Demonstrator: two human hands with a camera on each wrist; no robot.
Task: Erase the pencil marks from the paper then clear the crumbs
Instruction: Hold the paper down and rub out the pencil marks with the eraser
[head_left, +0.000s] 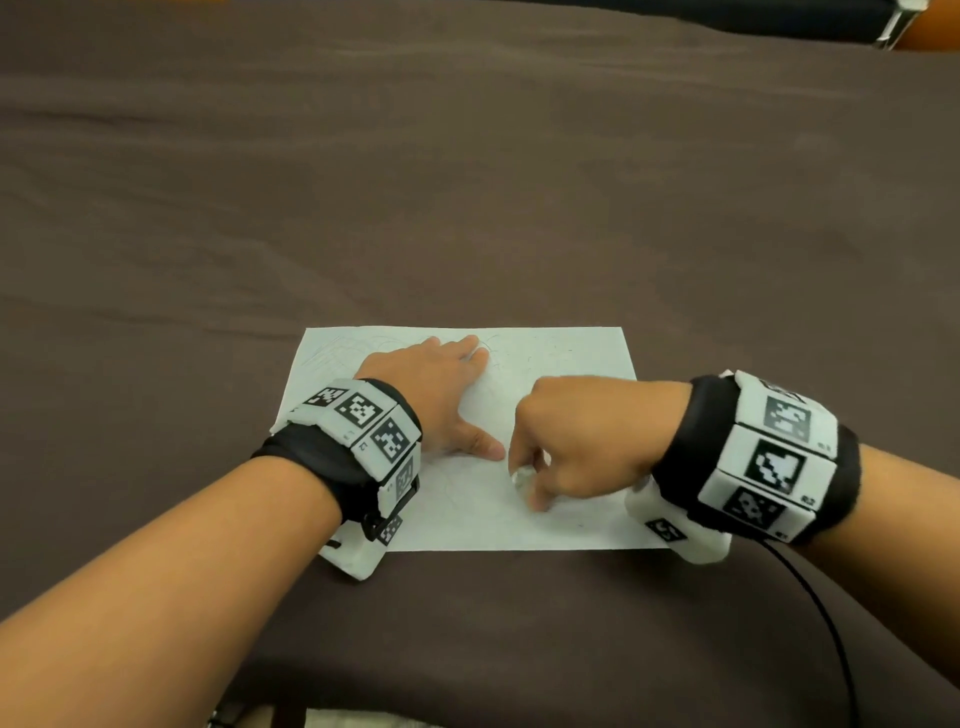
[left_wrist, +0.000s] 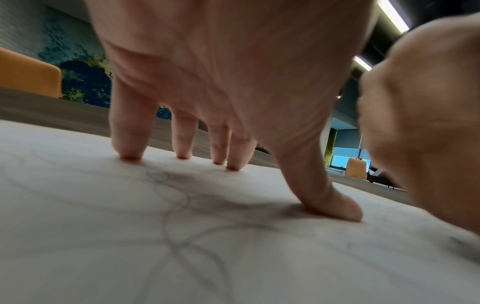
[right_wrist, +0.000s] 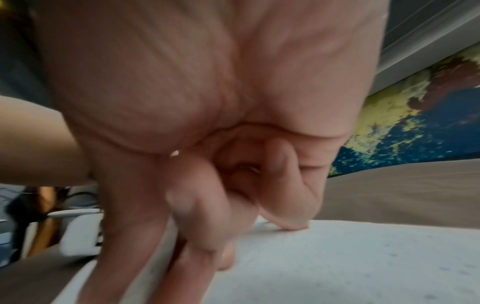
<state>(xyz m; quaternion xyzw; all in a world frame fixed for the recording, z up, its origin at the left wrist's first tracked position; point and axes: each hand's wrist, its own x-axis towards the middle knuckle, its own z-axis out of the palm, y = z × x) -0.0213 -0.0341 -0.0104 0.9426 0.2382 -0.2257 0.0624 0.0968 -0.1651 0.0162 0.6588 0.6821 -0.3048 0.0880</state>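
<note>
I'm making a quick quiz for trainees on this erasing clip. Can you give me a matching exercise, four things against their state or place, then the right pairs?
Things:
1. left hand
2. right hand
3. paper
4. eraser

States or places:
A. lies flat on the brown table, faint pencil lines on it
B. fingers spread, tips pressing the sheet down
C. small and whitish, pinched at the fingertips against the sheet
D. fingers curled, pinching a small thing

Pairs: 1-B, 2-D, 3-A, 4-C
</note>
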